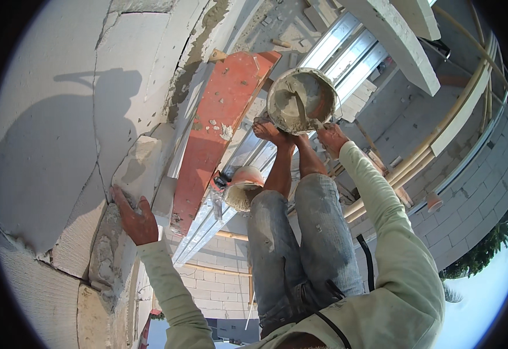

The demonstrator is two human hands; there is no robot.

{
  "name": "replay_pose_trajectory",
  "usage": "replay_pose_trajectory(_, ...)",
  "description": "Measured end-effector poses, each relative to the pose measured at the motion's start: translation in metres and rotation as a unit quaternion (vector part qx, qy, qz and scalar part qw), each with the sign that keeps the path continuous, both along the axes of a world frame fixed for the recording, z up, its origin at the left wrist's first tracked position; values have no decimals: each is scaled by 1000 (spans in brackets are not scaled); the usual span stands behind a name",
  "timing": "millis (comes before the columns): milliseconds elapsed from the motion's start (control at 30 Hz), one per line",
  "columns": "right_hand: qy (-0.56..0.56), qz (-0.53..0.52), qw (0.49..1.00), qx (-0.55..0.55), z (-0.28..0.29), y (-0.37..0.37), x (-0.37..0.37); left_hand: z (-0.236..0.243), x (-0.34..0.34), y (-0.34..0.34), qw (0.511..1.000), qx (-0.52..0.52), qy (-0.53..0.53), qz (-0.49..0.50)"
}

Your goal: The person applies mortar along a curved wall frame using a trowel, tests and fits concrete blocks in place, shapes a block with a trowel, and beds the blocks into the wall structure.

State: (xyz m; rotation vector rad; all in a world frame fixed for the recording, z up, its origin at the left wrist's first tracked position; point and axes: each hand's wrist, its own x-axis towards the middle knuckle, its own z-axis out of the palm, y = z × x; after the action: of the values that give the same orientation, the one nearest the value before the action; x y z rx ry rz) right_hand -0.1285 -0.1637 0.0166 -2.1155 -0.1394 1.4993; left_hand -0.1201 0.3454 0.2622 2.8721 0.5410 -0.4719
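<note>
Below and ahead of me stands a bucket [274, 93] with grey wet mortar inside. My right hand [332, 139] is at its near right rim, fingers closed round the handle of a trowel [299, 109] whose blade lies in the mortar. My left hand [136, 221] rests with fingers apart on the edge of a pale block wall [126, 52] at the left. Rough mortar [107, 250] clings to the blocks beside that hand. My bare feet [272, 131] stand close to the bucket.
A red mortar-spattered board [219, 122] lies between the wall and me. Shiny metal channels [335, 41] run beneath. A smaller mortar-stained bucket [247, 177] sits left of my knees. Bamboo poles [417, 166] and a pale slab [399, 43] are at the right and far right.
</note>
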Motion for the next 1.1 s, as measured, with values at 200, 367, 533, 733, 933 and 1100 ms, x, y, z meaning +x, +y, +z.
replay_pose_trajectory(200, -110, 6, 993, 37, -11, -7, -17, -1, 1, -2, 1000, -1, 1, 14)
replay_pose_trajectory(367, 65, -326, 943, -29, -18, 0, -37, 3, 0, 0, 1000, 19, -1, 6)
replay_pose_trajectory(533, 133, -440, 888, -8, -14, 6, -39, 3, 1, 0, 1000, 24, 2, -17)
replay_pose_trajectory(733, 258, -583, 766, -83, -8, 16, -28, 6, 2, -3, 999, 11, 21, -23)
replay_pose_trajectory(933, 101, -443, 890, -18, -27, 12, -77, 4, 2, -5, 999, 28, 32, -20)
replay_pose_trajectory(1100, -247, -43, 965, -69, -36, 5, -104, 3, 2, -3, 997, 51, 30, -42)
